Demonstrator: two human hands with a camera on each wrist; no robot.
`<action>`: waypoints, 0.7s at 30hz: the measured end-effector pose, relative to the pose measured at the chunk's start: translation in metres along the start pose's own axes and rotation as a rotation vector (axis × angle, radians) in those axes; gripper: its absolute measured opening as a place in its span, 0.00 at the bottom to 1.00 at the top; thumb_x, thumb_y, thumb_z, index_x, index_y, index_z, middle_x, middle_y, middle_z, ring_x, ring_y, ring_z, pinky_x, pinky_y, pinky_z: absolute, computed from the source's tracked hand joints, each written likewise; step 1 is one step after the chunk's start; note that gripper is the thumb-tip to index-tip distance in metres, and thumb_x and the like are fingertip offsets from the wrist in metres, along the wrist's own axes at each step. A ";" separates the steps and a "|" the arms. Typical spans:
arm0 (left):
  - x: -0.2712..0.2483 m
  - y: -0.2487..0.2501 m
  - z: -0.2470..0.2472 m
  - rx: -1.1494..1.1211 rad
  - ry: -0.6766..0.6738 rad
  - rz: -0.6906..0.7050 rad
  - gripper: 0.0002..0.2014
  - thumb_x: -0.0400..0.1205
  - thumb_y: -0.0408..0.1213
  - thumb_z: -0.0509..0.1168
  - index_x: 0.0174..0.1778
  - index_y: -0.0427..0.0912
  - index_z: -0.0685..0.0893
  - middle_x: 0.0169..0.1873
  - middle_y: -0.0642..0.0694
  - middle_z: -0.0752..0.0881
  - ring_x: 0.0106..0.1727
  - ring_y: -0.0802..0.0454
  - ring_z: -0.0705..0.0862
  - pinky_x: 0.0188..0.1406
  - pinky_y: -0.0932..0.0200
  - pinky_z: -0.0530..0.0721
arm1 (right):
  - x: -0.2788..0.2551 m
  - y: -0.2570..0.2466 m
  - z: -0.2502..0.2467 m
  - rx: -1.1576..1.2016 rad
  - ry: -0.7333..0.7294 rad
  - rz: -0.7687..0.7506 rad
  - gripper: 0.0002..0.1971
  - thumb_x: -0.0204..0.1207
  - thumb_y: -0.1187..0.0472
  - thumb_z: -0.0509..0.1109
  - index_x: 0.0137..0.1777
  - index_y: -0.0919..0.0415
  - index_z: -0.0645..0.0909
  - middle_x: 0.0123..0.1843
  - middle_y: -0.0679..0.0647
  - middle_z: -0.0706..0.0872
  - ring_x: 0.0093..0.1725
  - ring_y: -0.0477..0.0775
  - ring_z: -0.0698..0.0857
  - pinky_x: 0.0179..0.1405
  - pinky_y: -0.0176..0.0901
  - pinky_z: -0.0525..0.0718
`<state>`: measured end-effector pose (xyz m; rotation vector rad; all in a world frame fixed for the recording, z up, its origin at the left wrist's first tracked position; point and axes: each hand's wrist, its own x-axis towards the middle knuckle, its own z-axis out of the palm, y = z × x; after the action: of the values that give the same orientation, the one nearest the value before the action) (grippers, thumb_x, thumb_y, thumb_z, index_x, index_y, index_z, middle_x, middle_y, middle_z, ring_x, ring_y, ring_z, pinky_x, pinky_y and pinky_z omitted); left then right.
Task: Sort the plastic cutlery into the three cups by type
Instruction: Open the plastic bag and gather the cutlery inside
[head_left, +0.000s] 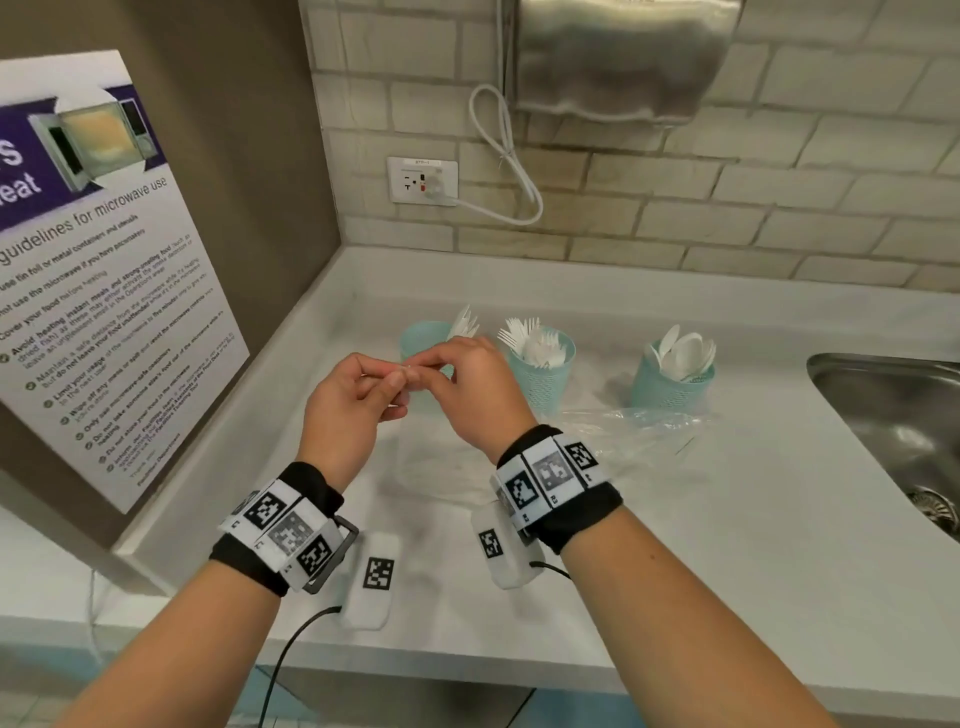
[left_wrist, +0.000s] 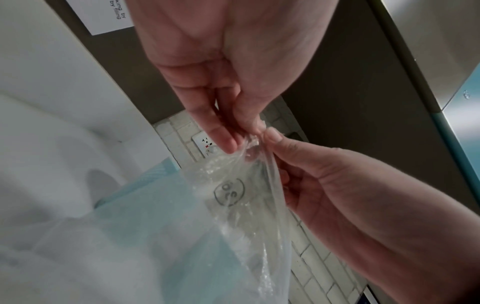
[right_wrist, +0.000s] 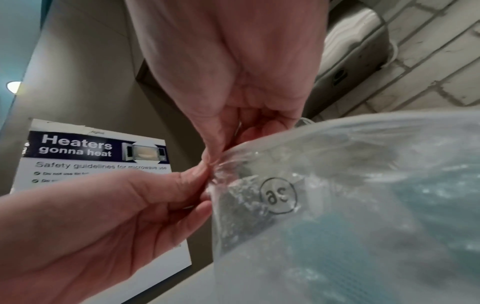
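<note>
**Pinching a clear plastic bag between both hands**

Left hand (head_left: 349, 404) and right hand (head_left: 478, 383) meet above the counter (head_left: 727, 545), fingertips curled and pinching the top edge of a clear plastic bag (left_wrist: 241, 197) from opposite sides. Behind them stand three teal cups: the left cup (head_left: 422, 335) with knives, the middle cup (head_left: 543, 371) with forks, the right cup (head_left: 670, 384) with spoons.

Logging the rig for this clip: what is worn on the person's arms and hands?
Both hands are bare, no sleeves. Each wrist carries a black band wrapped with white square-code tags, and a white tagged camera pod beneath. A black cable runs from the left pod.
</note>
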<state>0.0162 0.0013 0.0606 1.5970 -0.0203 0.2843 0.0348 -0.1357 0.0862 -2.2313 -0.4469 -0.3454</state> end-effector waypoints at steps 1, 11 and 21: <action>0.001 -0.001 -0.001 0.009 0.002 0.014 0.06 0.83 0.30 0.65 0.40 0.42 0.79 0.33 0.48 0.90 0.36 0.57 0.87 0.38 0.66 0.87 | -0.003 0.004 -0.003 -0.041 0.005 -0.001 0.09 0.78 0.53 0.69 0.50 0.53 0.89 0.49 0.51 0.90 0.53 0.51 0.77 0.56 0.42 0.73; 0.021 -0.024 -0.025 0.025 0.139 0.018 0.12 0.86 0.28 0.57 0.42 0.51 0.72 0.42 0.42 0.88 0.39 0.53 0.83 0.41 0.58 0.86 | -0.082 0.124 -0.124 -0.574 0.309 0.510 0.09 0.77 0.52 0.69 0.51 0.54 0.88 0.59 0.59 0.79 0.59 0.66 0.73 0.55 0.53 0.67; 0.006 -0.005 0.010 0.314 0.126 -0.058 0.19 0.74 0.41 0.74 0.31 0.47 0.66 0.33 0.49 0.80 0.36 0.49 0.80 0.41 0.55 0.78 | -0.072 0.123 -0.117 -0.040 0.006 0.344 0.08 0.78 0.52 0.69 0.53 0.50 0.88 0.58 0.51 0.80 0.60 0.47 0.78 0.60 0.31 0.75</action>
<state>0.0248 -0.0077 0.0571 1.8841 0.1753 0.3553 0.0112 -0.3142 0.0494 -2.2935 -0.0480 -0.1801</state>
